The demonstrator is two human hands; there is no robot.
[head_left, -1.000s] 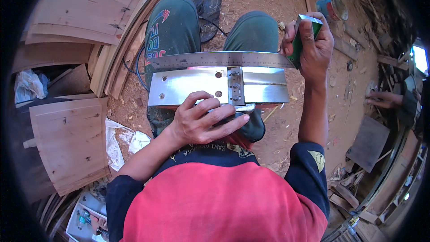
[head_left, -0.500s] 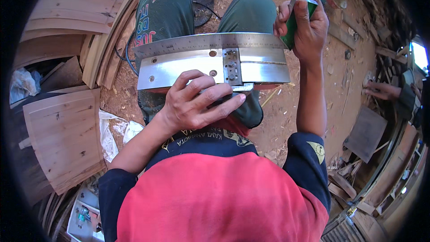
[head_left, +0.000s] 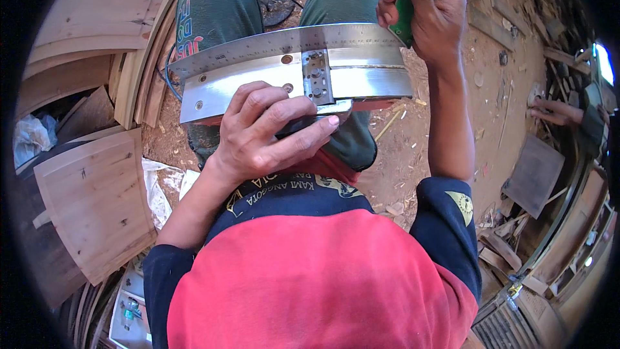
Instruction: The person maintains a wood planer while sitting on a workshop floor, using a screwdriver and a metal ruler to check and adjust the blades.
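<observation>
An upturned electric hand planer [head_left: 242,81] lies over my lap, its shiny flat sole facing up and its dark cutter slot across the middle. My left hand [head_left: 265,126] is wrapped round its near side, fingers curled on the body below the sole. In my right hand [head_left: 431,22] is the green stock of a try square [head_left: 403,19], with thumb and fingers closed on it. The square's steel ruled blade [head_left: 265,46] runs leftward along the far edge of the sole. Whether it touches the sole all along I cannot tell.
Wooden panels [head_left: 97,200] lean at the left, beside white plastic sheeting [head_left: 155,187]. A dark cable [head_left: 171,84] runs past my knee over a shaving-strewn floor. Another person's hand [head_left: 558,111] shows at the far right near a grey board [head_left: 533,174] and wood scraps.
Planer, square, both hands and my knees sit slightly farther up and left in the picture. The right hand has turned a little, with the same grip on the square.
</observation>
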